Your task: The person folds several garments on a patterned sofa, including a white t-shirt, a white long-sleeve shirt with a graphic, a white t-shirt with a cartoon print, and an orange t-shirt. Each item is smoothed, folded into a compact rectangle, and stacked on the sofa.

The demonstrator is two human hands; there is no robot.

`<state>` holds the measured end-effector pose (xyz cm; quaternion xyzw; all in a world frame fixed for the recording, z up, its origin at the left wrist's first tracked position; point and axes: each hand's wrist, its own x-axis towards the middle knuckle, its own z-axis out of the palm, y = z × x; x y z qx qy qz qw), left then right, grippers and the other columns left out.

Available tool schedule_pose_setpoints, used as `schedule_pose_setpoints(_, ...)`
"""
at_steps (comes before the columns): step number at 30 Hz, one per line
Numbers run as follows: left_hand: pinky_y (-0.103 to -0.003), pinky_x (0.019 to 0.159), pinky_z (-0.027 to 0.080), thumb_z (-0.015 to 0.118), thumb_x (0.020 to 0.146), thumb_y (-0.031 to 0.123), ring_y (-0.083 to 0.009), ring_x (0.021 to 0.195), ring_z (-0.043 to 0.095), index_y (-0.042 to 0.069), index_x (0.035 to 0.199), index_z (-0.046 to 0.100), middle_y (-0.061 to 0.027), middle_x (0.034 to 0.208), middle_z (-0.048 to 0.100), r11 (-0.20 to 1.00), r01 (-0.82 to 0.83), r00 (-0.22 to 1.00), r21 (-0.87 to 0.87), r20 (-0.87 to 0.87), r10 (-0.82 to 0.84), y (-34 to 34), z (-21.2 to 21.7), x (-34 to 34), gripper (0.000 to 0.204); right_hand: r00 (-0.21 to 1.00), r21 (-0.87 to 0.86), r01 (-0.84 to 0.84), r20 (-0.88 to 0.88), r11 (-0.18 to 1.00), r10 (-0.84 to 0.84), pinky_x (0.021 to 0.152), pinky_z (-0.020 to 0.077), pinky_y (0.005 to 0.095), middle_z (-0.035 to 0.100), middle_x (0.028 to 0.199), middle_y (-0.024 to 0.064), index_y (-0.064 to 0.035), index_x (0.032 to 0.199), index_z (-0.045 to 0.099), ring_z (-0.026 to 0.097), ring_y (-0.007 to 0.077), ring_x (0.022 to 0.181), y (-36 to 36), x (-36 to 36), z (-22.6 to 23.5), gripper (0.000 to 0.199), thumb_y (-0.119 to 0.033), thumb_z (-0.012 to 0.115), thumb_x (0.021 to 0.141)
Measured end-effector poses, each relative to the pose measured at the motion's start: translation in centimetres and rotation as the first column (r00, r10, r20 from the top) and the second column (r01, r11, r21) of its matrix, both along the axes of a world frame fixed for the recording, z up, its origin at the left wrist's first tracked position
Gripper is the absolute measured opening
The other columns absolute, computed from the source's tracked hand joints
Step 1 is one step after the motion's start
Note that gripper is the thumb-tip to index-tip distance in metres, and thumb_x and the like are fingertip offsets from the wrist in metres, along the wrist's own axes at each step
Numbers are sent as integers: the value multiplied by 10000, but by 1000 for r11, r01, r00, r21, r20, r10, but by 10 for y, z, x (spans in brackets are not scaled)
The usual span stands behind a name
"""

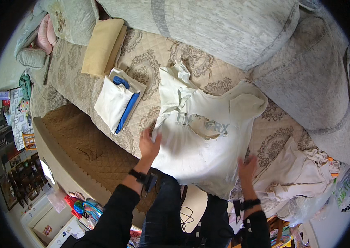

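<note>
A white T-shirt (183, 149) with grey lettering and a torn-looking patch on its chest lies spread on the patterned sofa cover (144, 62). Its neck and sleeves point away from me, and its hem hangs over the seat's front edge by my knees. At the shirt's left edge is my left hand (149, 144), fingers apart, thumb close to the fabric; whether it touches I cannot tell. My right hand (247, 167) is beside the lower right edge, slightly blurred, its fingers stretched out. I see nothing held in either hand.
Folded white and blue clothes (119, 99) lie left of the shirt, with a folded yellow cloth (102, 47) beyond. Crumpled pale clothes (284, 169) and a clear plastic bag (346, 190) sit at right. Grey cushions (220, 27) line the back. A brown quilted surface (86, 142) is at left.
</note>
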<state>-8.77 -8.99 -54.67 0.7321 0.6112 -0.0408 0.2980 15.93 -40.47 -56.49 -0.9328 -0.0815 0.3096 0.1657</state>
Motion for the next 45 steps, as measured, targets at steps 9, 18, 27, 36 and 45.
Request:
schedule_pose_setpoints(9, -307, 768, 462, 646, 839, 181, -146, 868, 575, -15, 1036, 654, -57, 962, 652, 604, -239, 964, -760, -112, 240, -87, -28, -158, 278, 925, 69, -96, -362, 993, 115, 714, 475, 429, 621, 773, 229, 18, 979, 613, 620, 360, 752, -141, -106, -30, 334, -230, 595, 756)
schedule_pose_setpoints(18, -312, 833, 457, 599, 836, 66, -170, 878, 580, -18, 1122, 578, -95, 969, 630, 480, -97, 992, -872, -43, 122, -80, 73, -196, 299, 615, -33, 579, -638, 814, -463, 799, 464, 293, 634, 982, 73, 7, 1132, 564, 587, 165, 873, -185, -85, 70, 332, -118, 569, 825)
schedule_pose_setpoints(27, -370, 704, 531, 571, 857, 120, -244, 797, 617, -36, 976, 561, -146, 909, 616, 463, -128, 573, -877, 316, 757, 132, 27, 61, 196, 381, 323, 856, -922, 404, -71, 787, 489, 332, 646, 937, 91, 7, 1082, 582, 611, 218, 878, 39, 165, 18, 303, -158, 540, 832)
schedule_pose_setpoints(36, -232, 533, 437, 621, 822, 119, -120, 618, 548, 22, 1042, 572, -44, 800, 598, 809, -16, 770, -588, 508, 385, 148, -10, 90, 246, 992, 379, -116, 89, 918, 88, 545, 427, 297, 581, 677, 30, 17, 887, 614, 532, 158, 597, 91, 198, -38, 222, -192, 634, 816)
schedule_pose_setpoints(45, -263, 595, 473, 626, 833, 221, -174, 718, 581, -42, 1113, 523, -105, 873, 620, 913, -326, 774, -247, 485, 408, 157, -40, 98, 397, 804, 610, 590, -383, 529, -455, 563, 422, 296, 596, 796, 41, 31, 985, 594, 528, 126, 662, 102, 187, -42, 278, -193, 641, 827)
